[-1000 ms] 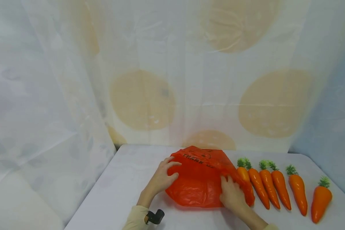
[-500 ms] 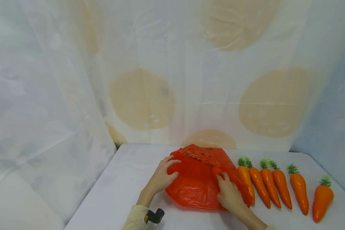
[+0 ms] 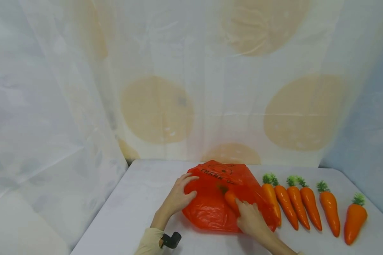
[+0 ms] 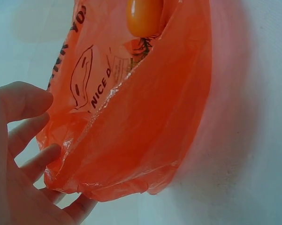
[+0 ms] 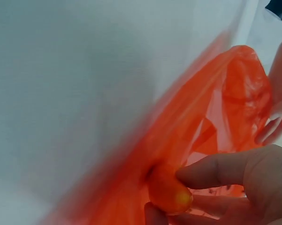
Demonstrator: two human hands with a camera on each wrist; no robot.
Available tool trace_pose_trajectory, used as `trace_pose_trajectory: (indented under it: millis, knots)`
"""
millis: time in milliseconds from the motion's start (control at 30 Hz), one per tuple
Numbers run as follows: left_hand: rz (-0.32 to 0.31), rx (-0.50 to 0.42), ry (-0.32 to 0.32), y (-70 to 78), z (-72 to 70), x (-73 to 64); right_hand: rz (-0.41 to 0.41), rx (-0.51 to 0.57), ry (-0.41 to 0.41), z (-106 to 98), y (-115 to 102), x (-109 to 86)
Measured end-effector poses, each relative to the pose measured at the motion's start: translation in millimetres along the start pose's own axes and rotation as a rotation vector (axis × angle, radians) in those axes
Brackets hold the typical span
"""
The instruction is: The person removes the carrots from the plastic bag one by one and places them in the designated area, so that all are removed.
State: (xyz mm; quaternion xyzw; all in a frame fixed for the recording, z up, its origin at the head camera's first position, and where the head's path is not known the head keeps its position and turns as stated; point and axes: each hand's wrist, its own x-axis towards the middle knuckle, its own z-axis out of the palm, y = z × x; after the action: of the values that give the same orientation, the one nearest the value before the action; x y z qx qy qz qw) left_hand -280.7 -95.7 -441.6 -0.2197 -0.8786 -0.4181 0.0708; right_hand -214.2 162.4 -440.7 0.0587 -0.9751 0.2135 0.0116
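A red plastic bag [image 3: 207, 209] printed with black lettering lies on the white table. My right hand [image 3: 253, 219] is at the bag's mouth and pinches the tapered end of an orange carrot [image 3: 231, 202]. The carrot's leafy top points into the bag, and red film partly covers it. In the right wrist view, thumb and fingers close around the carrot's tip [image 5: 169, 192]. At the bag's far end from the opening, my left hand [image 3: 178, 194] rests with spread, gently bent fingers. The left wrist view has its fingertips [image 4: 49, 152] against the bag's crumpled edge.
Several carrots with green tops lie side by side to the right of the bag, the nearest a lighter orange carrot [image 3: 272, 202]. A thick carrot [image 3: 355, 223] lies farthest right. White patterned sheets [image 3: 226, 88] hang behind and beside the table [image 3: 146, 177].
My right hand has moved left along the bag, and the carrot in it now shows farther in under the red film. My left hand stays at the bag's left side.
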Motion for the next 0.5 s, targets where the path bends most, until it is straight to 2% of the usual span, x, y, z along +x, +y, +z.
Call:
trace_pose_trajectory:
  millis: [200,367,500]
  knots:
    - [0.002,0.010,-0.003,0.0,-0.7,-0.2,-0.023,0.038,0.032,-1.1,5.4,-0.3]
    - [0.020,0.013,0.008,-2.0,0.3,1.7,-0.015,0.040,0.030,-8.9,-4.6,-8.6]
    - [0.028,0.023,0.011,-3.9,1.8,1.4,-0.005,0.032,-0.005,-12.1,-14.0,-18.9]
